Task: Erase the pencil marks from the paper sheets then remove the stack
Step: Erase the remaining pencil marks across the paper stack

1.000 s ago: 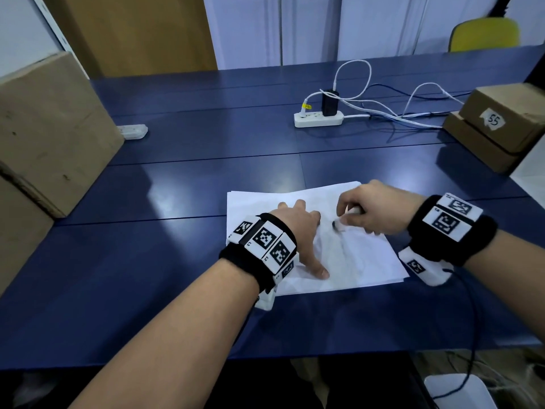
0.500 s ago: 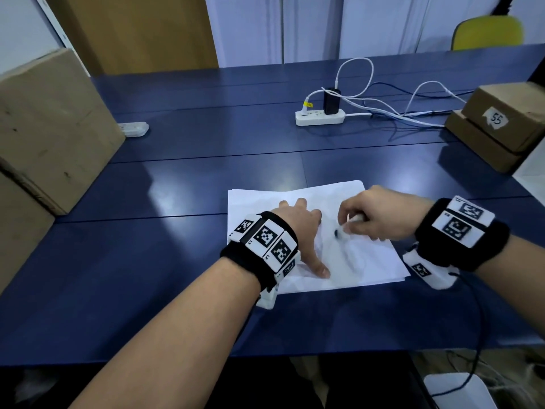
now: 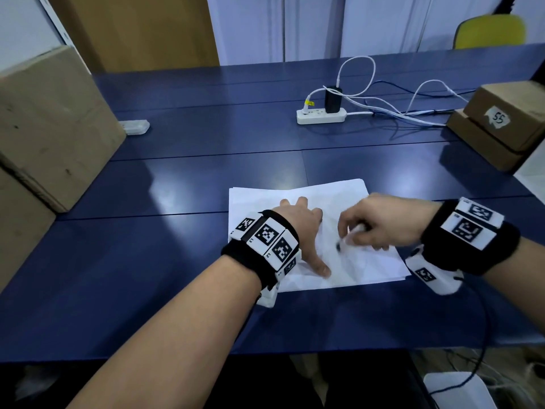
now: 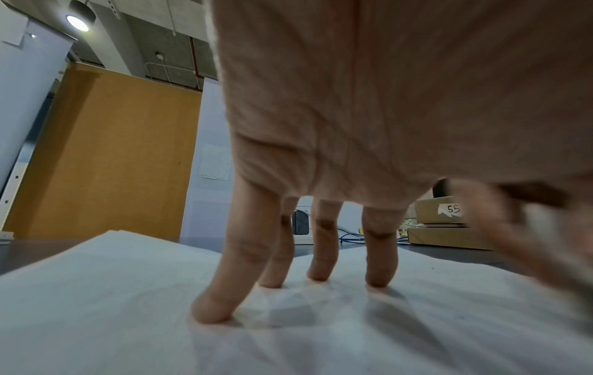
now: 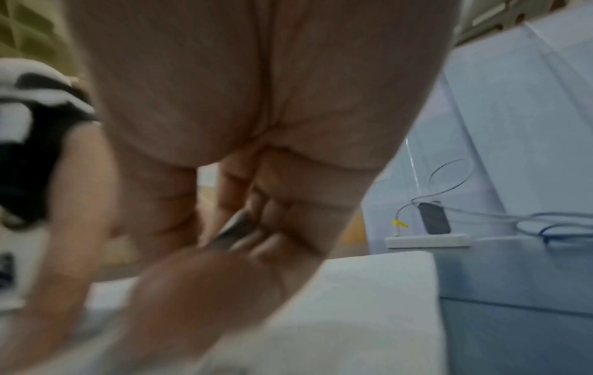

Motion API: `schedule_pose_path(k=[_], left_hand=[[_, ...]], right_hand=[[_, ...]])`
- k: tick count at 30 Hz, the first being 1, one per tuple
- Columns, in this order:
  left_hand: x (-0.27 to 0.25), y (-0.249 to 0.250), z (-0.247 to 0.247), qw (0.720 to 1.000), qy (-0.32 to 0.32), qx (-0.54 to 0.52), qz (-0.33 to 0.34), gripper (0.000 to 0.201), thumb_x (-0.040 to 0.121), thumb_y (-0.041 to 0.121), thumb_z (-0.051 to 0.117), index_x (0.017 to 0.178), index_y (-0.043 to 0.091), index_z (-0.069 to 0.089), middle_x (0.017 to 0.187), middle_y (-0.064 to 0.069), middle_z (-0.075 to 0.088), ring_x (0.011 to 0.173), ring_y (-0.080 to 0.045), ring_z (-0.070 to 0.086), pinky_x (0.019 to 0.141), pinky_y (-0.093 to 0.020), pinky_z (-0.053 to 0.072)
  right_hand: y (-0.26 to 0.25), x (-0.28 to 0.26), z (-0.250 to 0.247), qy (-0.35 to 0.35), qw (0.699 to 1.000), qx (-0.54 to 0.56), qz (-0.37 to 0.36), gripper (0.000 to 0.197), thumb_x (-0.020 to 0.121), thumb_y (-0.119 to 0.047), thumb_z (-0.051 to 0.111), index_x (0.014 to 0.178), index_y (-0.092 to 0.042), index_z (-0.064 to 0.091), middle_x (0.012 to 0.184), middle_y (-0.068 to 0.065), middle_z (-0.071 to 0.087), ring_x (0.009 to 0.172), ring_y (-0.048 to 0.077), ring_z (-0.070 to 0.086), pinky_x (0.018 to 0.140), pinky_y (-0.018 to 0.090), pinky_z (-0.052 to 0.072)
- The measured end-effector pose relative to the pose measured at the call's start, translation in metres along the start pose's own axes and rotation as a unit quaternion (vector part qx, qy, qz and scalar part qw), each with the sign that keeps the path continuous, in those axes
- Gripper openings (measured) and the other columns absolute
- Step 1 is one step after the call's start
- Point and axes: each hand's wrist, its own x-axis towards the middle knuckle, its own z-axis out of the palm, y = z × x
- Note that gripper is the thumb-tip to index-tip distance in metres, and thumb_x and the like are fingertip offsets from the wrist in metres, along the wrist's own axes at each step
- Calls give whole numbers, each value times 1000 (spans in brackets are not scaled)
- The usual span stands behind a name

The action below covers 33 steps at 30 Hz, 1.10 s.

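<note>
A small stack of white paper sheets (image 3: 259,202) lies on the blue table (image 3: 147,276) in front of me. My left hand (image 3: 300,225) presses down on the stack with straight, spread fingers (image 4: 324,256), the thumb near the front edge. My right hand (image 3: 380,222) pinches a white eraser (image 3: 349,236) with a dark tip, its end on the top sheet right of the left hand. In the right wrist view the hand (image 5: 244,228) is blurred with its fingers curled round the eraser (image 5: 232,232). Faint grey marks show on the paper (image 4: 289,302) by the fingertips.
A white power strip (image 3: 321,116) with a black charger and loose cables sits mid-table behind the paper. Cardboard boxes (image 3: 50,125) stand at the left; smaller boxes, one labelled 55 (image 3: 498,119), at the right. A small white device (image 3: 135,126) lies far left. A yellow chair (image 3: 489,31) is behind.
My right hand has slid the eraser slightly toward me and to the right over the top sheet. The left hand stays pressed on the stack.
</note>
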Motion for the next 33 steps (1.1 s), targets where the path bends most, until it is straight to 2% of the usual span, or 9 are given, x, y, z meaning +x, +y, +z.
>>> schedule_pose_path(k=[2,4,10,16,19,23,28,30,33], left_hand=[[0,0,0,1000,0,3,-2,103,53,76,78,134,24,44,124,-2,40,115,-28,41,71,-40,44],[1,1,0,1000,1,5,-3,102,53,76,78,134,24,44,124,-2,40,115,-28,41,70,-39,44],[-1,0,-1,1000,-2,1,0,103,55,74,79,138,26,42,127,-2,40,119,-28,41,71,-39,42],[-2,-2,-1,1000,-2,7,1,108,48,76,80,137,26,43,123,-1,41,114,-26,41,79,-42,49],[-1,-1,-1,1000,-5,5,2,108,49,75,81,137,26,43,123,-1,41,115,-26,41,75,-41,48],[-2,-1,-1,1000,-8,4,4,108,50,75,81,138,27,41,125,-1,40,117,-26,40,72,-40,44],[-2,1,-3,1000,-8,15,3,104,50,74,82,134,24,45,122,-2,41,115,-28,43,71,-39,45],[-1,3,-5,1000,-11,22,3,102,51,72,83,132,22,47,120,-2,41,113,-28,44,70,-38,45],[0,5,-7,1000,-4,25,12,96,53,69,83,128,20,50,118,-3,42,114,-27,41,68,-37,41]], right_hand=[[-10,-9,3,-97,995,22,-13,7,88,-23,67,94,-26,68,72,11,70,50,16,61,49,22,50],[-13,-9,2,-100,995,3,-8,6,87,-26,67,93,-27,69,68,11,69,48,15,59,50,26,53],[4,18,-3,121,991,-28,41,6,92,-29,62,90,-24,64,56,1,67,46,15,64,63,36,59],[-17,-1,7,-103,994,-14,-24,8,87,-30,66,95,-32,69,75,5,71,55,21,64,52,25,54],[-12,8,2,-13,999,-50,-2,5,88,-32,65,93,-31,67,68,3,69,51,17,63,55,30,56],[4,17,-7,137,986,-92,37,10,91,-34,63,95,-24,65,70,-4,68,51,0,57,66,29,53],[-13,-4,3,-62,998,-19,-23,8,87,-29,67,95,-30,69,73,-2,70,48,4,57,57,21,51],[-14,-4,4,-62,997,-32,-25,8,86,-31,68,94,-31,69,76,-4,70,50,7,59,58,22,52],[-3,10,-1,33,997,-66,-2,8,88,-34,66,94,-31,68,71,-3,69,50,2,59,66,28,56]])
